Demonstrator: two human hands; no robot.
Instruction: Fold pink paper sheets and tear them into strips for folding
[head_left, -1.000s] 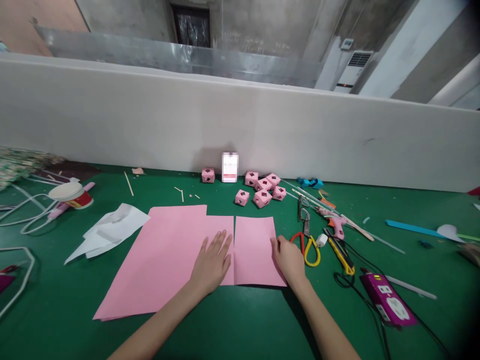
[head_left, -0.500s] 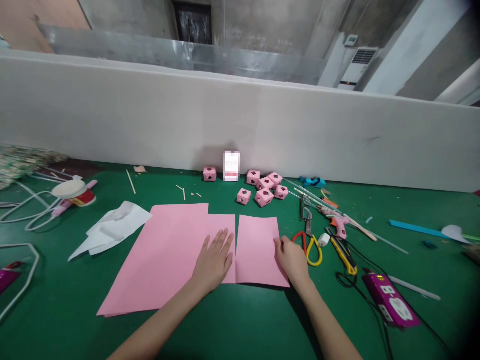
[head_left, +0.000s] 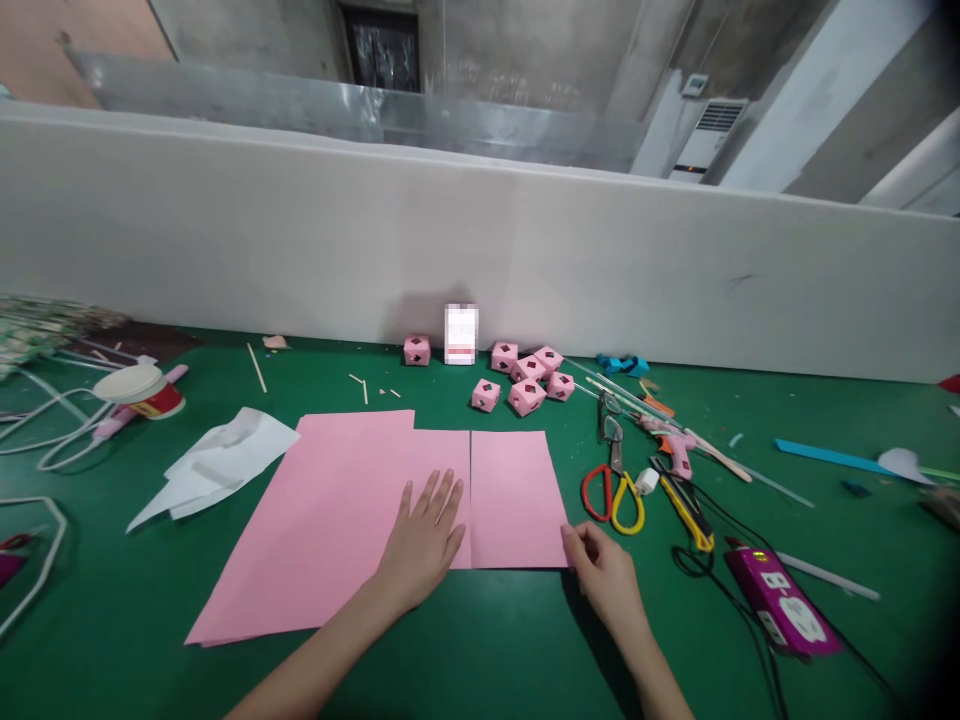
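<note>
While left hand [head_left: 424, 545] lies flat, fingers spread, on large pink paper sheet [head_left: 330, 520], right hand [head_left: 607, 580] curls at near-right corner of smaller pink paper rectangle [head_left: 514, 495] on green table [head_left: 480, 640]; grip unclear.

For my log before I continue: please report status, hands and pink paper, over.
Left hand flat, open, on big pink sheet. Right hand at near right corner of small pink sheet, grip unclear. Scissors beside small sheet, not touching.
</note>
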